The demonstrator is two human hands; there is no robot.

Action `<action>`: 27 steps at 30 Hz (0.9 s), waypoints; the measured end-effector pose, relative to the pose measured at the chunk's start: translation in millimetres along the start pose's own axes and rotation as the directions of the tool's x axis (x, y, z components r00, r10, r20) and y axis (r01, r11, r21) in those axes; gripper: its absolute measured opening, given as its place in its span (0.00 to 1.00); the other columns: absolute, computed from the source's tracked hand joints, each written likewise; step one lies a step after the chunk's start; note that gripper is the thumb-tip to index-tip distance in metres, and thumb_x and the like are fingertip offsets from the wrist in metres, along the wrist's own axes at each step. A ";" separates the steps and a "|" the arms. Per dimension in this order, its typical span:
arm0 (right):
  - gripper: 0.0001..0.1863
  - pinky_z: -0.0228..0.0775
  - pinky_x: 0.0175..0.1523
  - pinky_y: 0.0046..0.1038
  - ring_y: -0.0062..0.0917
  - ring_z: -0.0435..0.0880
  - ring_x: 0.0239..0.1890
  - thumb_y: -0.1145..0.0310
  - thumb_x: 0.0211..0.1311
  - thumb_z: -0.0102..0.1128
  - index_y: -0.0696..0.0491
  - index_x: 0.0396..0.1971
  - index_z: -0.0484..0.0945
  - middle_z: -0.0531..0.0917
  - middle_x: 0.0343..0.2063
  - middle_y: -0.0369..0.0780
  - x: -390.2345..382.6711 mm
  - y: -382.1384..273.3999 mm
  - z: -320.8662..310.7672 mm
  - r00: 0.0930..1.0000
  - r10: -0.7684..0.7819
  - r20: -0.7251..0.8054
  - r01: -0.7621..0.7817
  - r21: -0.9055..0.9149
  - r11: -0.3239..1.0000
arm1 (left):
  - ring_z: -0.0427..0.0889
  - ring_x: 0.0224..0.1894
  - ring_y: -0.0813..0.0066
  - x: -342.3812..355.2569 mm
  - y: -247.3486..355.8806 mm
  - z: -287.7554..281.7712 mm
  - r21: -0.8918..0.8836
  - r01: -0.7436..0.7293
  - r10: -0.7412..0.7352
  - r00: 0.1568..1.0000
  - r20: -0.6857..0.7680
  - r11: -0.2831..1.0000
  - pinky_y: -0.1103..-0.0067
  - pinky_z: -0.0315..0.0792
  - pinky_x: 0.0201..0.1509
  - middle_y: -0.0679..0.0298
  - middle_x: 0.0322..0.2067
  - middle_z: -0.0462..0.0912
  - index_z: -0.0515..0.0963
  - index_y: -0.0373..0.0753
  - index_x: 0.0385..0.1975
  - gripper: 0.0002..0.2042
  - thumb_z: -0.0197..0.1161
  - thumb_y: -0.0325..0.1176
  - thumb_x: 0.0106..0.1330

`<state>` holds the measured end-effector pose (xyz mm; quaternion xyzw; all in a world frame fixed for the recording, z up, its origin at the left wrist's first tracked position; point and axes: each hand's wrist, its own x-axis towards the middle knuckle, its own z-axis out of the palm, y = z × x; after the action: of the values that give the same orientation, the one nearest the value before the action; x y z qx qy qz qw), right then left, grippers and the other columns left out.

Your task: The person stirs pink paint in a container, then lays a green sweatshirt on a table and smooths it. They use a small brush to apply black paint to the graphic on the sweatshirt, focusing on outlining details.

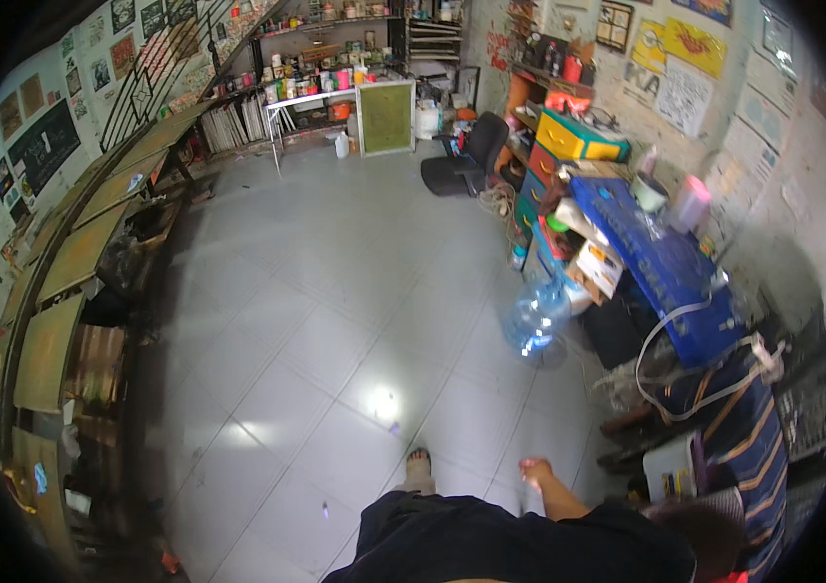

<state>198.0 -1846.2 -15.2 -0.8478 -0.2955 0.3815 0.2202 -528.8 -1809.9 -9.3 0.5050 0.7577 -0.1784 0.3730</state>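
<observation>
My right hand [535, 470] hangs low beside my dark clothing, over the tiled floor, with its fingers curled; whether they hold anything is too small to make out. My left hand is out of sight. Below me one foot [419, 464] in a sandal shows on the tiles. To the right of my right hand are a white container [668, 471] and a striped cloth [748, 457].
A long row of worn boards [51, 355] runs along the left. At the back stand paint-crowded shelves, a green framed screen [386, 119] and a black chair [452, 170]. On the right are coloured drawers [559, 136], a blue water bottle [536, 321] and a blue tabletop [680, 301] with cables.
</observation>
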 end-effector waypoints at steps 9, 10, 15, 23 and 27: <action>0.11 0.73 0.42 0.27 0.29 0.80 0.34 0.64 0.53 0.53 0.51 0.31 0.81 0.83 0.31 0.36 102.3 -36.6 -47.6 0.962 0.094 0.254 -0.050 -0.175 0.983 | 0.73 0.52 0.50 215.4 412.6 -137.3 0.408 -0.524 0.536 0.839 0.095 0.747 0.59 0.66 0.55 0.52 0.50 0.75 0.66 0.57 0.59 0.21 0.45 0.42 0.64; 0.11 0.73 0.42 0.27 0.29 0.81 0.34 0.64 0.53 0.53 0.51 0.31 0.81 0.83 0.31 0.37 112.7 -44.9 -59.2 0.948 0.226 0.226 -0.171 -0.240 0.956 | 0.72 0.53 0.50 220.4 504.6 -174.8 0.348 -0.603 0.601 0.789 0.128 0.718 0.63 0.65 0.57 0.52 0.51 0.75 0.64 0.49 0.60 0.23 0.48 0.45 0.64; 0.11 0.73 0.42 0.30 0.29 0.81 0.35 0.63 0.53 0.54 0.51 0.32 0.81 0.83 0.33 0.38 223.1 -115.6 -108.3 0.896 0.417 0.155 -0.339 -0.367 0.866 | 0.77 0.47 0.59 173.0 747.9 -326.7 -0.500 -0.477 0.428 0.877 -0.219 0.723 0.72 0.71 0.50 0.48 0.44 0.77 0.64 0.28 0.56 0.35 0.63 0.49 0.55; 0.10 0.73 0.35 0.35 0.33 0.83 0.33 0.62 0.46 0.58 0.50 0.27 0.83 0.83 0.28 0.41 518.5 -346.5 -174.1 0.867 0.175 0.466 0.291 -0.760 0.581 | 0.73 0.52 0.47 320.8 723.7 -318.9 -0.500 -0.065 0.005 0.993 -0.121 0.864 0.70 0.67 0.56 0.38 0.46 0.74 0.64 0.19 0.51 0.38 0.65 0.50 0.52; 0.15 0.74 0.42 0.35 0.37 0.82 0.38 0.60 0.51 0.50 0.53 0.26 0.82 0.83 0.32 0.46 696.2 -483.7 -171.1 0.987 -0.155 0.040 0.140 -0.685 0.715 | 0.77 0.44 0.45 347.9 661.1 -308.5 -0.114 0.009 -0.012 0.999 -0.029 0.993 0.62 0.70 0.48 0.39 0.39 0.78 0.74 0.28 0.40 0.23 0.58 0.46 0.57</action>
<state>541.8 -1053.4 19.5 -0.8466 -0.4797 0.2178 -0.0757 -127.4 -1108.5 4.7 0.4814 0.7748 -0.1292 0.3888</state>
